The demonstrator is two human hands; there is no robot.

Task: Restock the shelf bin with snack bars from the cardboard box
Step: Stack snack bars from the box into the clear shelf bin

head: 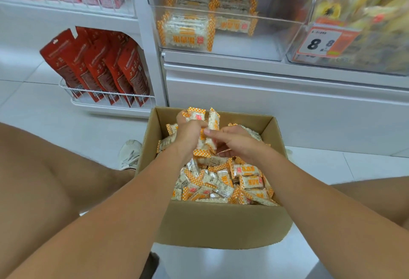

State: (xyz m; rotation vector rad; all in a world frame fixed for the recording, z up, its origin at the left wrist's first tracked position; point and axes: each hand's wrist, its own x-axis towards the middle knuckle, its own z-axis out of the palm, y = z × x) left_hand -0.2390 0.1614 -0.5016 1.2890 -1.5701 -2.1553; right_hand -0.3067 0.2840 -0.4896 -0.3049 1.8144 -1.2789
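Both hands meet over the cardboard box (212, 225), left hand (188, 135) gripping a bunch of snack bars (204, 123) held upright, right hand (236, 143) pinching alongside, with the shelf bin (221, 50) at twelve o'clock, slightly nearer the left.

An orange-and-white price tag (325, 43) on the clear bin right of the shelf bin (221, 33) reads "8.8"; other print is too blurred.

open-topped brown cardboard box (212, 223): unobstructed from above | clear plastic shelf bin (221, 13): open room above few orange-checked snack bars (186, 33) | neighbouring clear bin (309, 26) wall bounds right
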